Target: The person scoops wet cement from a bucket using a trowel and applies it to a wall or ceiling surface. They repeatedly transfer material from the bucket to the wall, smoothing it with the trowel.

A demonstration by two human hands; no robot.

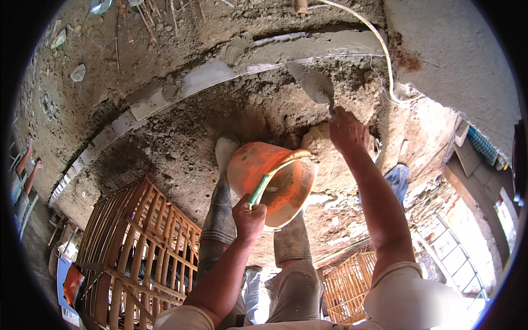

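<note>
My left hand (249,218) is closed round the green-wrapped handle of an orange bucket (256,162). The bucket hangs tilted in front of my legs, and its mouth shows a mostly bare inner wall with some grey residue. Farther out on the right, my right hand (350,132) grips a trowel (312,82) by its handle, which the fingers mostly hide. Grey mortar coats the pointed blade. Its tip lies close to the near edge of a long grey mortared ledge (209,77) that curves across the view; I cannot tell whether they touch.
Slatted bamboo crates stand at lower left (137,253) and lower right (349,283). A pale hose (385,49) runs down at upper right beside a concrete slab (456,55). Blue cloth (397,181) lies right of my forearm. Another person's arms (27,165) show at far left.
</note>
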